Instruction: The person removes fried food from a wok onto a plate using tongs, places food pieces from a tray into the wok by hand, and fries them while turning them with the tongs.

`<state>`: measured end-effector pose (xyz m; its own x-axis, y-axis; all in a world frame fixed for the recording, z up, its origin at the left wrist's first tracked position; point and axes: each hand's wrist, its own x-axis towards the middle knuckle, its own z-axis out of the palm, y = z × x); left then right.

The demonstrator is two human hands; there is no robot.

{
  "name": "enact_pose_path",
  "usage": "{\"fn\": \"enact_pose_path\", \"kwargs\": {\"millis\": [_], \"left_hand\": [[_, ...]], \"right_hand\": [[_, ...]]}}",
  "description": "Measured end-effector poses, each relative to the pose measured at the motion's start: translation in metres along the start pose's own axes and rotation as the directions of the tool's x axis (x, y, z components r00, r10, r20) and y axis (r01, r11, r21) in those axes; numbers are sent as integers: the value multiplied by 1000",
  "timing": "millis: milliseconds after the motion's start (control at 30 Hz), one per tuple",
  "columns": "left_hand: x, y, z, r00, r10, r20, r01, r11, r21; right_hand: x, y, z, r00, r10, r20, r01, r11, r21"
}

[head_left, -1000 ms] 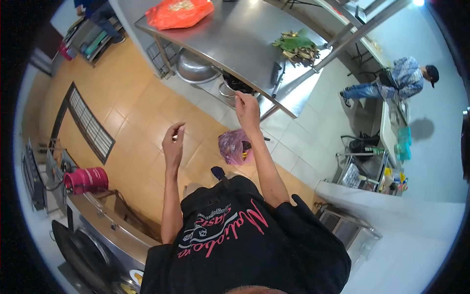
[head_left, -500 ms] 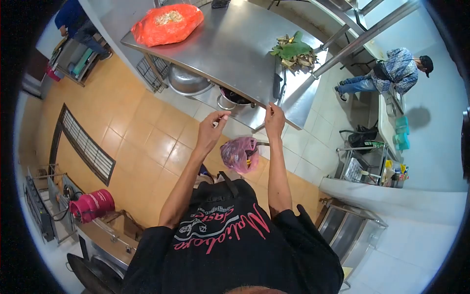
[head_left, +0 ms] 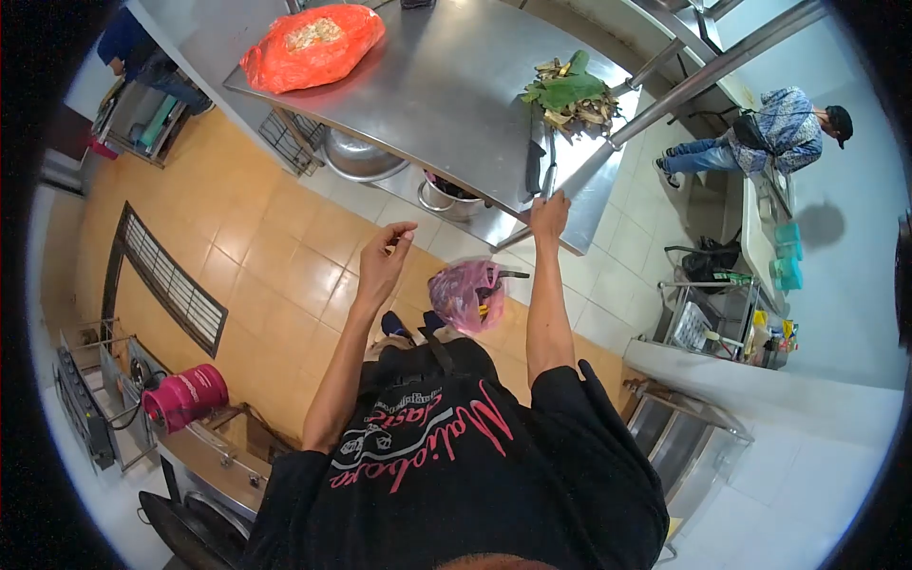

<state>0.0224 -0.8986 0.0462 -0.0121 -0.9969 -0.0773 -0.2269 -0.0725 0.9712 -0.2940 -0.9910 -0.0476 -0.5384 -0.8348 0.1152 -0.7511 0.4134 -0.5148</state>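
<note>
My right hand point(head_left: 550, 215) is at the front edge of the steel table point(head_left: 446, 90), its fingers closed round the near end of a slim knife point(head_left: 551, 169). Beside that knife lies a wider dark blade-like object point(head_left: 535, 168); its exact kind is unclear. A pile of green and brown leaves point(head_left: 573, 93) rests just beyond them. In the air left of the table edge, my left hand point(head_left: 382, 263) has loosely bent fingers, a gap to the thumb, and nothing held. Below, a pink plastic bag point(head_left: 465, 296) with dark and yellow items stands on the floor between my arms.
An orange-red bag point(head_left: 313, 57) with pale contents sits on the table's far left. Under the table are a metal basin point(head_left: 361, 157) and a pot point(head_left: 451, 198). One person point(head_left: 774, 133) stands at the right counter, another point(head_left: 152, 66) at the far left. A pink gas cylinder point(head_left: 185, 397) is lower left.
My right hand has moved right and closed on the knife at the table edge. My left hand has drawn back to the left, away from the table.
</note>
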Motion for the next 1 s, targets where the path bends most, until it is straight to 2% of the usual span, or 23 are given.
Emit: {"fn": "enact_pose_path", "kwargs": {"millis": [33,100,133,200,233,267,333,400,500,533,600,633,667,733,767,800,900,1000], "left_hand": [[-2,0,2,1000,-5,-22,4,1000,-7],[-6,0,5,998,-15,-53,14,1000,-15],[-9,1,6,997,-30,-64,29,999,-15],[-12,0,5,995,-46,-86,45,999,-21],[-15,-1,3,993,-65,-103,65,998,-2],[-18,-3,1,989,-84,-122,87,996,15],[-23,-8,-2,982,-89,-164,92,996,11],[-30,-14,-10,967,-102,-233,107,994,10],[-45,-21,-26,932,-129,-339,130,991,-19],[-53,-23,-33,918,-122,-377,123,992,-20],[-71,-26,-50,870,-128,-477,130,991,-30],[-82,-26,-60,847,-130,-516,128,991,-39],[-94,-27,-69,820,-132,-557,126,991,-48],[-120,-35,-88,735,-162,-659,144,986,-82],[-135,-40,-99,691,-179,-701,151,983,-102],[-152,-47,-109,615,-195,-764,162,979,-120],[-204,-62,-135,472,-155,-868,111,987,-116],[-261,-69,-161,285,-146,-947,67,989,-132]], "right_hand": [[2,0,-6,1000,-5,3,5,1000,0],[1,2,-18,994,104,-35,-98,985,145],[1,11,-18,995,99,-29,-94,985,143],[2,23,-20,965,-89,-246,132,977,168],[-2,14,-39,996,3,-88,25,946,323],[-8,1,-56,997,-10,-80,36,946,321],[-21,-32,-79,997,22,72,-53,885,462],[-33,-57,-78,989,-70,128,-6,856,516],[-58,-107,-66,943,-327,56,197,688,698],[-67,-124,-64,922,-377,84,209,671,712],[-87,-158,-56,843,-446,300,115,695,710],[-104,-180,-54,811,-500,302,94,622,777],[-114,-191,-41,735,-594,328,113,583,804],[-146,-222,-34,620,-656,430,163,644,747],[-165,-238,-28,563,-708,426,222,627,747],[-189,-254,-30,501,-742,445,195,598,778],[-250,-282,-11,254,-813,525,232,578,783],[-322,-304,4,75,-860,504,164,509,845]]}}
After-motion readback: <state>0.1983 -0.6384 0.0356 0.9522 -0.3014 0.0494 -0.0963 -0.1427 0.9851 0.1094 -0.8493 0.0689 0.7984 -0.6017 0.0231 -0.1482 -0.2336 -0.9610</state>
